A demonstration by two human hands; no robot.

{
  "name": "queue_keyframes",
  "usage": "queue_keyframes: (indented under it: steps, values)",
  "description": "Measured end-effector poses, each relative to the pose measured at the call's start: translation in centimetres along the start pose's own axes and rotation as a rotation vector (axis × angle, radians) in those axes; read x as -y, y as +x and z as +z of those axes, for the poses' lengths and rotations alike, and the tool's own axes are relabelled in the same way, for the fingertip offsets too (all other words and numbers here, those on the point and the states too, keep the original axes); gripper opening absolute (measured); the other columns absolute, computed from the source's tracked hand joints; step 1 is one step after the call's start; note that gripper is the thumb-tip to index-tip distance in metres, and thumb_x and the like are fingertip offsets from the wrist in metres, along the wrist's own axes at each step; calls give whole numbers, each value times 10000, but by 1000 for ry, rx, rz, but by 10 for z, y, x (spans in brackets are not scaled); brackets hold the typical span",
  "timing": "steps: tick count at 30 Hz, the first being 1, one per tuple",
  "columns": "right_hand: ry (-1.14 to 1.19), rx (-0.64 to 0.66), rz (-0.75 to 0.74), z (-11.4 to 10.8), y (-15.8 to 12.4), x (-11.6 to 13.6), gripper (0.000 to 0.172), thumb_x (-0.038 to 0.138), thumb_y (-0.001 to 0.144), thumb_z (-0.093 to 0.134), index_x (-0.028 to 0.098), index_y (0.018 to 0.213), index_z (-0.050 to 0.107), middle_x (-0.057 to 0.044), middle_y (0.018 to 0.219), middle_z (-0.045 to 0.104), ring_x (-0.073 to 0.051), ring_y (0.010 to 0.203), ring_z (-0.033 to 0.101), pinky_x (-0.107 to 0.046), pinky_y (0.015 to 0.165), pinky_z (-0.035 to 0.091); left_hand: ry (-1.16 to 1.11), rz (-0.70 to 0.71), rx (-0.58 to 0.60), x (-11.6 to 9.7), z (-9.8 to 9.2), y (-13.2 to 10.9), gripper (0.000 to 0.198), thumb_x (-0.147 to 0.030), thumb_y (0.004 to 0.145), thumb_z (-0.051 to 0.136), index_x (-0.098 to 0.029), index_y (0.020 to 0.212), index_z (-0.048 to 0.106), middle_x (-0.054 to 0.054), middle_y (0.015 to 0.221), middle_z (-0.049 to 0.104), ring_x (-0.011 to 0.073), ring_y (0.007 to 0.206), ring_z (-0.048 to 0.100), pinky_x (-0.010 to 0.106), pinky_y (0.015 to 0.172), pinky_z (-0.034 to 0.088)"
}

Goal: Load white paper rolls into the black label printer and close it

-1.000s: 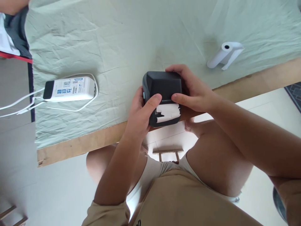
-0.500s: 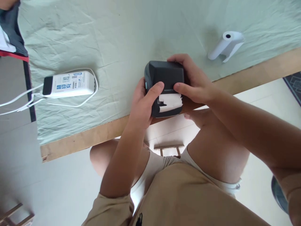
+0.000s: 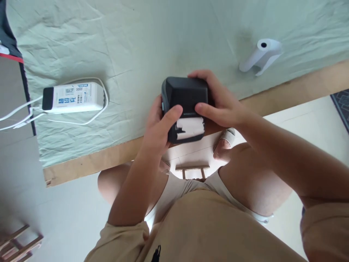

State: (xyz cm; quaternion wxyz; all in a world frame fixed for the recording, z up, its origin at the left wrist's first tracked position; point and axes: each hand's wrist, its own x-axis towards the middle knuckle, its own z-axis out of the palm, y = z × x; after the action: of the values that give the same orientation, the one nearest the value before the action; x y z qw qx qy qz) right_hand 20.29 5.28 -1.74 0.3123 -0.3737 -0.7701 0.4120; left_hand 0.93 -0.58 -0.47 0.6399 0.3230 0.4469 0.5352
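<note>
A small black receipt printer (image 3: 189, 95) is held between both hands at the table's front edge. Torn white paper residue (image 3: 191, 127) covers part of its lower face. My left hand (image 3: 160, 125) wraps the left side, its thumb lying on the top face. My right hand (image 3: 218, 100) grips the right side, with the thumb on top near the lettering and the fingers around the far corner. The fingers underneath are hidden. A roll of white paper (image 3: 260, 56), its end loosely unrolled, lies on the cloth to the right, apart from my hands.
A white power strip (image 3: 77, 97) with white cables (image 3: 23, 118) lies on the left of the green cloth (image 3: 131, 47). The wooden table edge (image 3: 95, 156) runs in front of my lap. A wooden stool (image 3: 20, 242) stands on the floor at lower left.
Both hands, still holding the printer, have shifted slightly left and down in view. The power strip also sits further left in view. The grip looks the same.
</note>
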Motion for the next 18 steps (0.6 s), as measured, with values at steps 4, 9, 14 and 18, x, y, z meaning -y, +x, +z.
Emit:
queue_keyframes:
  steps: [4,9,14,18]
  values:
    - [13,72,-29,-3,-5,3,668,642,973,585,296,1509,386,-121,1408,638,-325,1150,685,-547,1004,587,59,-60,19,0,-15,-5,505,-451,810,891,-265,1236,695,69,1147,781,301,1042,780,348,756,667]
    - [29,20,-99,-1,-4,5,643,559,972,646,421,1543,383,-98,1411,618,-328,1226,669,-518,940,632,130,-65,38,-4,-23,-6,576,-445,812,859,-293,1348,716,72,1331,755,338,1250,713,408,1005,643]
    - [3,-8,-87,1,-2,6,578,481,1000,619,358,1525,408,-113,1414,631,-297,1216,676,-483,909,645,80,-127,44,-5,-25,-4,571,-430,850,813,-311,1397,697,73,1306,774,316,1094,773,353,763,677]
    - [-42,68,-77,-5,-1,5,570,515,993,609,298,1492,438,-106,1439,651,-290,1187,698,-478,944,629,98,-103,-27,-3,-21,-3,504,-465,834,853,-257,1277,734,74,1048,794,253,812,765,321,568,610]
